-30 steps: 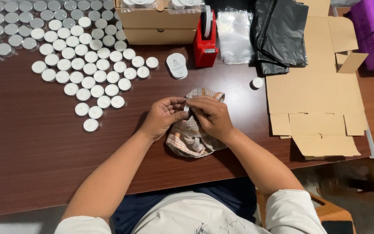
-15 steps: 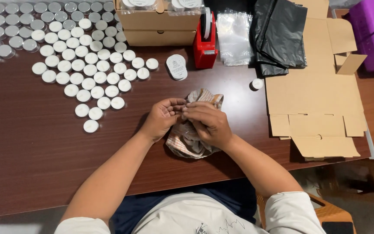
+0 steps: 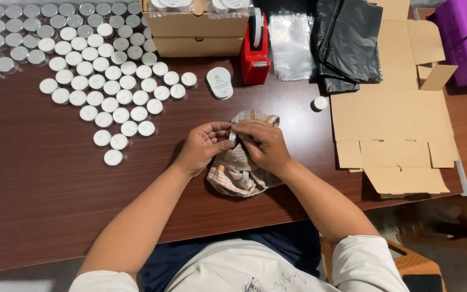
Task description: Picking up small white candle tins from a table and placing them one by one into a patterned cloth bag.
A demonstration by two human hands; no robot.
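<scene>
Pinching a small white lidded jar (image 3: 233, 137) between both sets of fingertips, the left hand (image 3: 204, 147) and right hand (image 3: 263, 146) work over a crumpled checked cloth (image 3: 237, 172) on the dark wooden table (image 3: 39, 205). Compared with a second ago, the right hand has slid in closer, fingers now folded tighter over the jar, so it looks like wiping or closing is under way. Rows of white jars (image 3: 101, 86) wait to the left; a red tape dispenser (image 3: 255, 57) and flattened cardboard (image 3: 390, 124) sit beyond.
</scene>
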